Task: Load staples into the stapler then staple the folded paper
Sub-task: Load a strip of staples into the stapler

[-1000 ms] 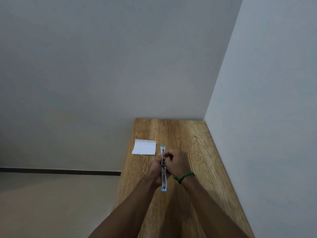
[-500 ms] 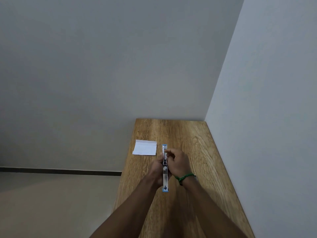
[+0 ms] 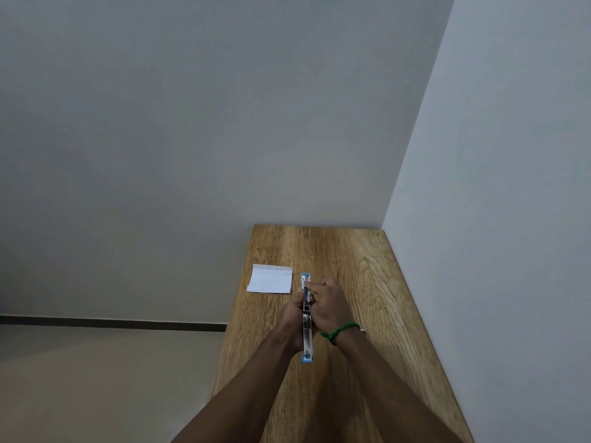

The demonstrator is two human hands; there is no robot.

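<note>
Both hands, the left hand and the right hand, clamp the opened stapler; a skewed staple strip could jam its channel.

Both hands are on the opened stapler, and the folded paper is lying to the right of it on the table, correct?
Not quite. The head view shows the folded paper lying to the left of the stapler, not the right. Both the left hand and right hand are on the stapler, on the table.
</note>
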